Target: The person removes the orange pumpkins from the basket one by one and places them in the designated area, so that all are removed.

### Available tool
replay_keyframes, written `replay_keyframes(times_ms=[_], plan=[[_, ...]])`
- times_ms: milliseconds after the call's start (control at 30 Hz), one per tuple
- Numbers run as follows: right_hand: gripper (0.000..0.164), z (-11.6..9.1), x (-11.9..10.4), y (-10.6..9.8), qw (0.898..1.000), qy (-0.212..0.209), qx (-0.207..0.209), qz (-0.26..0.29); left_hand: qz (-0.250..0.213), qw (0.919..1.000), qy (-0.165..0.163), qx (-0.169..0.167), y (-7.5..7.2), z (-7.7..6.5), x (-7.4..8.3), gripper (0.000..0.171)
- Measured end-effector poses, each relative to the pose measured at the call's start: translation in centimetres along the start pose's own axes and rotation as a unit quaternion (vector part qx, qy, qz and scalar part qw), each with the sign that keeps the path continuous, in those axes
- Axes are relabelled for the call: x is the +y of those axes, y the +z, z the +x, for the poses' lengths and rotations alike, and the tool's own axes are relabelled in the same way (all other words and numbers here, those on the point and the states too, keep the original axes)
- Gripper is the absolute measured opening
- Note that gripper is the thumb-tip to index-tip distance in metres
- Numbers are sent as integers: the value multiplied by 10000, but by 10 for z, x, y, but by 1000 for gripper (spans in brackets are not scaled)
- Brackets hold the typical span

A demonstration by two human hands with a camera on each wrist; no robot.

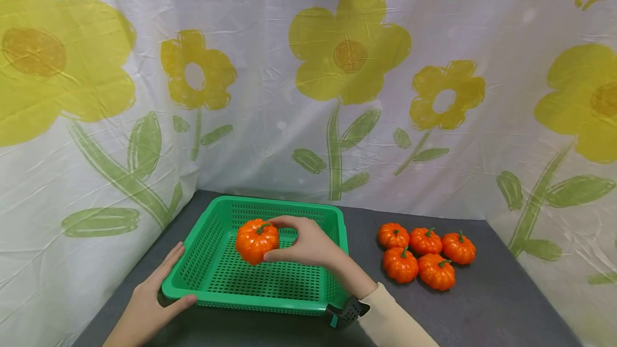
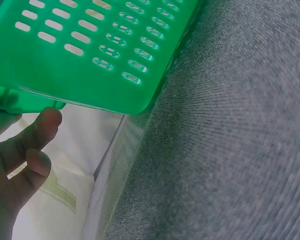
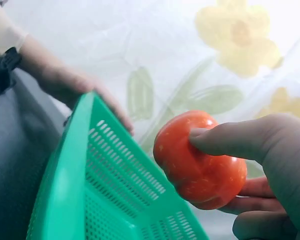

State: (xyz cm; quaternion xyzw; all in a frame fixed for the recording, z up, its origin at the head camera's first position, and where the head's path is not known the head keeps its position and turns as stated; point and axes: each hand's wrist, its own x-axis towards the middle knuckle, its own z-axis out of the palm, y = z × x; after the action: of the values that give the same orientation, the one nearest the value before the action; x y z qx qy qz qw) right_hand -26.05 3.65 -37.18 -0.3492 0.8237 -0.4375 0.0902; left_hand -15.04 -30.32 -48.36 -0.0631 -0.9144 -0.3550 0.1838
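My right hand (image 1: 303, 240) pinches a small orange toy pumpkin (image 1: 257, 241) with a green stem, thumb on one side and fingers on the other. It is held over the green plastic basket (image 1: 255, 302), which has slotted walls and a perforated floor. In the right wrist view the same pumpkin (image 3: 200, 175) shows its ribbed, glossy side beside the basket wall (image 3: 70, 190). My left hand (image 1: 151, 296) holds the basket's near left corner, fingers along the left side and thumb at the front rim. From the left wrist, bent fingertips (image 2: 49, 120) show just under the rim.
Several more orange pumpkins (image 1: 424, 253) sit in a cluster on the dark grey table (image 1: 501, 304), right of the basket. A white curtain (image 1: 270, 143) printed with yellow flowers hangs behind and at both sides. A black band (image 1: 351, 312) circles my right wrist, close to the basket's near right corner.
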Motion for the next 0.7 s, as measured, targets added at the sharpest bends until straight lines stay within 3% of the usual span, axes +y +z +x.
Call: replay_keyframes(times_ms=[233, 700], plan=[[66, -20, 8, -10, 9993, -1, 371, -8, 14, 9999, -82, -66, 0, 0, 0, 101], [66, -62, 27, -30, 9929, 516, 1072, -14, 57, 9999, -110, -112, 1, 1, -2, 99]])
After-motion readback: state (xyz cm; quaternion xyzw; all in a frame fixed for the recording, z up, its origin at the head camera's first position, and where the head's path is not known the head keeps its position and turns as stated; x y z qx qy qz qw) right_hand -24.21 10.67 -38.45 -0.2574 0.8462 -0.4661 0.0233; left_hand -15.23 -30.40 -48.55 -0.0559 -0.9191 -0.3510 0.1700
